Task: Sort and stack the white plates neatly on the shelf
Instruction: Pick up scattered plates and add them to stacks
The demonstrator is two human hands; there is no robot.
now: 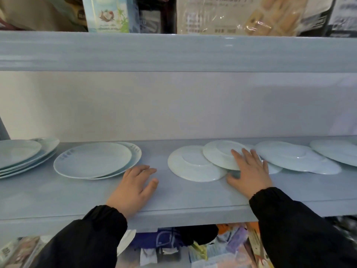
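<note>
Roughly halfway, judging by the shelf (173,198): at the far left, a stack of right-side-up plates (19,157) already nested; just right of it, a pair of plates (92,159) laid one on the other, slightly off-centre. Still to sort on the right side: an upside-down plate (193,167) lying flat near the middle, a tilted upside-down plate (220,153) leaning on its right rim, then a loose overlapping spread of upturned plates (295,159) running to the right edge (exact count hard to tell). Left to do, presumably: turning these over and adding them to the piles. Left hand (135,184) palm down on the bare shelf, fingers relaxed and gripping nothing, fingertips just beside the near rim of the pair. Right hand (249,171) reaching in over the tilted upside-down plate, fingers spread across its upturned base, thumb seemingly tucked under its near rim, so pinching that plate as if for a lift. Both sleeves black, forearms crossing the shelf's near edge.
</note>
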